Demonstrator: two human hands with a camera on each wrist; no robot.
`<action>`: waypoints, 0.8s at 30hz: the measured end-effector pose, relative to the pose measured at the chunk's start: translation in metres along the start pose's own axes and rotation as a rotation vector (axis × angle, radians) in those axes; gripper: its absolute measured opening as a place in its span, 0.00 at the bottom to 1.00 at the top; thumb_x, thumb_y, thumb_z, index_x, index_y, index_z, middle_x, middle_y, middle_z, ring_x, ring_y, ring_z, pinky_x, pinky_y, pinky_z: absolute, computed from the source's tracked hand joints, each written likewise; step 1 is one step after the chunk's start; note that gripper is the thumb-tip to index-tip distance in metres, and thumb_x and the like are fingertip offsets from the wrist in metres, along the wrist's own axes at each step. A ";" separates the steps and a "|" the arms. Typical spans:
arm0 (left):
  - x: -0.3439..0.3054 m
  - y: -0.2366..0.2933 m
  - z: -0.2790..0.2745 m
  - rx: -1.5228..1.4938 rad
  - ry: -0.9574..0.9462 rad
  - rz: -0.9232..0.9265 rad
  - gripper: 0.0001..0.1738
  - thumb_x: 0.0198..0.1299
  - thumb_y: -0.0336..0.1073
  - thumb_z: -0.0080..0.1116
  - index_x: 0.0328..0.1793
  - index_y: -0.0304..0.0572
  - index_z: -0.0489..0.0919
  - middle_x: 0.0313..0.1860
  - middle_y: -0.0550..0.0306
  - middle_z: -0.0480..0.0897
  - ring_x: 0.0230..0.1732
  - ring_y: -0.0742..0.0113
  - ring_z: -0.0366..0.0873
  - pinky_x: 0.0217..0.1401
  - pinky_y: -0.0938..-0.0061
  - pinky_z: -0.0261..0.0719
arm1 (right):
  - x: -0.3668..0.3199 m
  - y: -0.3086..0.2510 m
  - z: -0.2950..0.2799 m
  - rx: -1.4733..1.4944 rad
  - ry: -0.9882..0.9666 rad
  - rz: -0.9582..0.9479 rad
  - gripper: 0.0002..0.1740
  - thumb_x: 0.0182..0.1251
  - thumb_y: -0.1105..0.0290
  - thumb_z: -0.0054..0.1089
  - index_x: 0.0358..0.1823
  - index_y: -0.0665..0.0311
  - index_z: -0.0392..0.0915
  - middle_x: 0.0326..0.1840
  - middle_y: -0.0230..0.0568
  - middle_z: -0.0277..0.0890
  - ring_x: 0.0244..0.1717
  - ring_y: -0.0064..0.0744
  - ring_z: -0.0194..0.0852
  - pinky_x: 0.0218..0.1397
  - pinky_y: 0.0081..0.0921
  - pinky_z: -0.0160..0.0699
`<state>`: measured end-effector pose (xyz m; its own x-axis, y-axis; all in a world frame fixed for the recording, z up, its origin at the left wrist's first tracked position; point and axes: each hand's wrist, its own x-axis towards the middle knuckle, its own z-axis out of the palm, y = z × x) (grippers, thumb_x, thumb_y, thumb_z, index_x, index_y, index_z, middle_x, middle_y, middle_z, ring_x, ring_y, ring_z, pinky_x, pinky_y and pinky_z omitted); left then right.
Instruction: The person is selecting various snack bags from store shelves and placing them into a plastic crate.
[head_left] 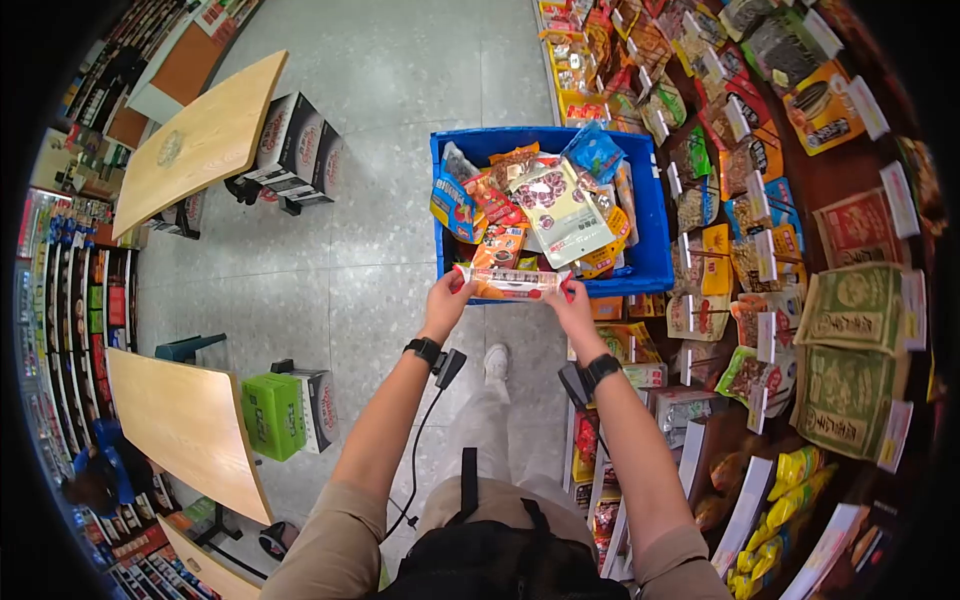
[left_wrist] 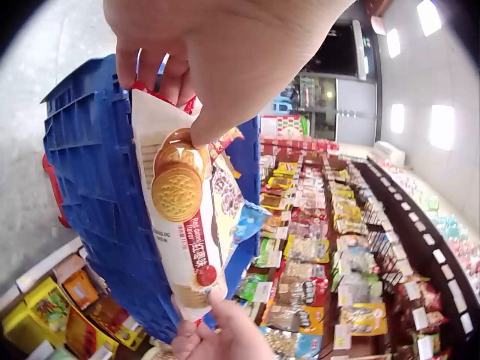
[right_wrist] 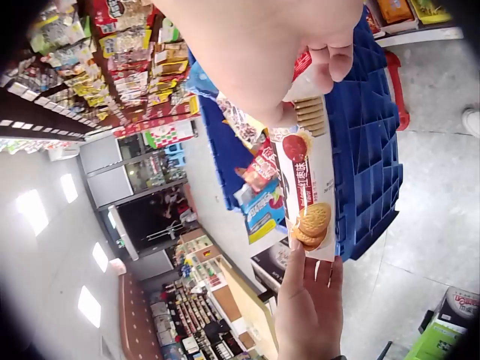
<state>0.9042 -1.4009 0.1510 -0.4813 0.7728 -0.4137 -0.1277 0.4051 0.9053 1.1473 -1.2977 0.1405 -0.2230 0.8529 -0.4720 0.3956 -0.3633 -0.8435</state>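
A long white biscuit packet (head_left: 510, 284) with red ends lies crosswise between my two hands, over the near rim of a blue crate (head_left: 655, 230). My left hand (head_left: 446, 306) pinches one end and my right hand (head_left: 574, 314) pinches the other. Pictures of round biscuits and "Red dates flavor" lettering show on the packet (left_wrist: 180, 202) in the left wrist view. Inside the crate are several snack bags, among them a pale green pouch (head_left: 562, 212) on top, a blue and yellow bag (head_left: 455, 207) and an orange packet (head_left: 500, 245).
Shelves of hanging snack bags (head_left: 750, 190) run close along the right. Off to the left stand wooden tables (head_left: 190, 420) with black cartons (head_left: 290, 150) and a green box (head_left: 273, 415) beside them. Grey tiled floor (head_left: 380, 200) stretches between.
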 end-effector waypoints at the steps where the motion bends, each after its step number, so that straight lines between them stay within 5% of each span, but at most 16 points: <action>1: 0.011 0.004 0.004 0.171 0.017 0.051 0.22 0.61 0.39 0.66 0.53 0.27 0.78 0.42 0.53 0.86 0.42 0.71 0.82 0.45 0.75 0.80 | 0.018 -0.005 0.002 0.016 0.042 0.046 0.31 0.61 0.60 0.69 0.59 0.71 0.70 0.56 0.50 0.76 0.56 0.36 0.74 0.61 0.31 0.70; 4: 0.022 0.019 0.013 0.385 0.000 -0.036 0.25 0.60 0.40 0.66 0.57 0.26 0.78 0.45 0.48 0.86 0.46 0.66 0.84 0.48 0.74 0.80 | 0.036 0.012 0.004 0.034 0.112 0.087 0.33 0.60 0.59 0.70 0.60 0.75 0.72 0.57 0.50 0.77 0.57 0.35 0.75 0.61 0.30 0.71; 8: 0.056 -0.022 0.033 0.152 0.033 0.129 0.34 0.59 0.42 0.66 0.66 0.26 0.71 0.48 0.42 0.85 0.47 0.61 0.84 0.51 0.73 0.80 | 0.039 0.005 -0.009 0.251 0.028 0.093 0.37 0.62 0.66 0.68 0.70 0.73 0.62 0.60 0.51 0.74 0.59 0.32 0.74 0.63 0.26 0.69; 10: 0.054 -0.009 0.042 0.150 0.005 0.114 0.34 0.59 0.42 0.64 0.67 0.26 0.70 0.52 0.38 0.83 0.51 0.55 0.83 0.57 0.68 0.78 | 0.025 -0.014 -0.009 0.367 0.143 0.021 0.36 0.66 0.70 0.64 0.71 0.69 0.58 0.54 0.38 0.75 0.41 0.21 0.74 0.45 0.20 0.75; 14: 0.052 -0.004 0.045 0.659 0.177 0.361 0.28 0.58 0.38 0.62 0.63 0.31 0.72 0.55 0.37 0.77 0.56 0.45 0.77 0.57 0.63 0.76 | 0.005 0.023 -0.025 0.184 0.112 -0.042 0.32 0.63 0.70 0.65 0.68 0.65 0.64 0.57 0.44 0.75 0.56 0.29 0.76 0.55 0.28 0.75; 17: 0.020 0.016 0.052 0.599 0.142 0.425 0.23 0.58 0.32 0.59 0.59 0.33 0.72 0.51 0.42 0.75 0.48 0.49 0.77 0.51 0.65 0.77 | -0.058 0.039 -0.043 -0.045 0.133 -0.119 0.21 0.62 0.66 0.62 0.56 0.63 0.74 0.45 0.43 0.82 0.45 0.35 0.82 0.47 0.30 0.78; 20: -0.027 0.024 0.066 0.494 0.004 0.407 0.20 0.56 0.28 0.58 0.57 0.35 0.72 0.50 0.45 0.74 0.42 0.52 0.77 0.43 0.68 0.78 | -0.140 0.086 -0.076 -0.237 0.005 0.068 0.17 0.65 0.60 0.57 0.51 0.61 0.74 0.43 0.50 0.82 0.46 0.48 0.82 0.49 0.37 0.79; 21: -0.043 0.022 0.074 0.523 -0.058 0.466 0.19 0.56 0.27 0.56 0.55 0.36 0.72 0.48 0.44 0.74 0.40 0.52 0.77 0.41 0.66 0.77 | -0.169 0.106 -0.087 -0.264 0.061 0.066 0.14 0.65 0.65 0.58 0.49 0.62 0.76 0.39 0.46 0.82 0.39 0.37 0.82 0.44 0.30 0.79; 24: -0.086 0.006 0.108 0.698 -0.346 0.446 0.17 0.55 0.27 0.55 0.52 0.37 0.74 0.45 0.44 0.75 0.34 0.52 0.77 0.37 0.62 0.76 | -0.273 0.164 -0.125 -0.238 0.185 0.284 0.14 0.64 0.61 0.59 0.45 0.61 0.76 0.38 0.44 0.82 0.36 0.37 0.81 0.43 0.32 0.80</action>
<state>1.0383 -1.4129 0.1816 -0.0576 0.9877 -0.1454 0.6195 0.1496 0.7706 1.3847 -1.5430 0.1632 0.0803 0.7922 -0.6049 0.6180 -0.5158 -0.5934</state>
